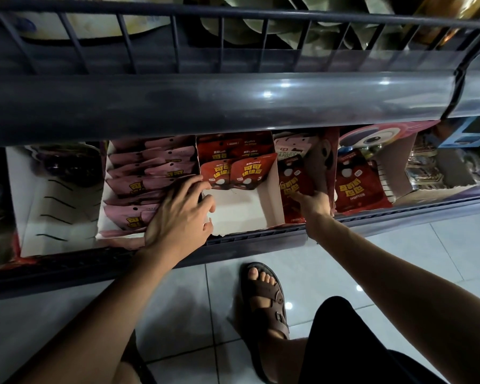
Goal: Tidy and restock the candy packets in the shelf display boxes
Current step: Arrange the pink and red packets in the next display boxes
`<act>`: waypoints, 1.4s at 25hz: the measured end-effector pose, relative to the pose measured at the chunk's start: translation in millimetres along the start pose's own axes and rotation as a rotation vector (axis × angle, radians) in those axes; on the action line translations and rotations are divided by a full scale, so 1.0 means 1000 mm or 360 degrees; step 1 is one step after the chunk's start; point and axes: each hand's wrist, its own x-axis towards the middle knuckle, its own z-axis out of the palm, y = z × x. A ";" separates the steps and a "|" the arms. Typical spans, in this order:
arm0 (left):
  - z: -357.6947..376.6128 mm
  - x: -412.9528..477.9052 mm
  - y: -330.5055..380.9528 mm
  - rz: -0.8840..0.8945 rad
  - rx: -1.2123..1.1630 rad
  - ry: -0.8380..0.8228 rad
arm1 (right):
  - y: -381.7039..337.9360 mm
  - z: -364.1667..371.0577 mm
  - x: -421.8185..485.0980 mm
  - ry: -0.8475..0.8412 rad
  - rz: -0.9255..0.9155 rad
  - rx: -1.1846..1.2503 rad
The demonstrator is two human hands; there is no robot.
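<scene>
Left hand (178,214) relaxed-open, empty, resting on pink packets (139,184). Right hand (315,205) among dark red packets (290,176), grip unclear. Best: slide orange-red packets (233,173) forward, upright, filling middle box (275,198) front.

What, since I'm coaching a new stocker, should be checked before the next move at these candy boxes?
1. Middle box has free space in front: ok.
2. Orange packets upright at its back: ok.
3. Left hand rests by the box's left wall: ok.
4. Right hand's grip on a dark red packet: cannot tell.
5. Far-right dark red packet right way up: not ok, upside down.
</scene>
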 end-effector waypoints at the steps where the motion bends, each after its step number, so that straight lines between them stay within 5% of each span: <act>1: 0.000 0.000 0.000 0.0005 -0.0002 0.0001 | 0.001 0.002 0.001 0.0015 0.0052 0.0021; 6: 0.003 0.000 -0.001 0.0021 0.0004 0.0015 | -0.014 -0.004 -0.015 0.0205 -0.0216 -0.0225; 11: 0.005 0.001 0.000 0.0028 0.0007 0.0058 | -0.028 -0.051 -0.067 0.0262 -0.1063 -0.0499; 19: 0.007 0.000 -0.001 0.0054 0.0074 0.0159 | -0.062 0.000 -0.072 -0.0321 -0.2053 -0.1701; 24: 0.012 0.001 -0.002 0.0064 0.0049 0.0184 | -0.075 0.081 -0.067 -0.0341 -0.2141 -0.2367; 35: 0.016 0.001 -0.002 -0.0011 0.0085 0.0100 | -0.070 0.105 -0.074 -0.0275 -0.2139 -0.2445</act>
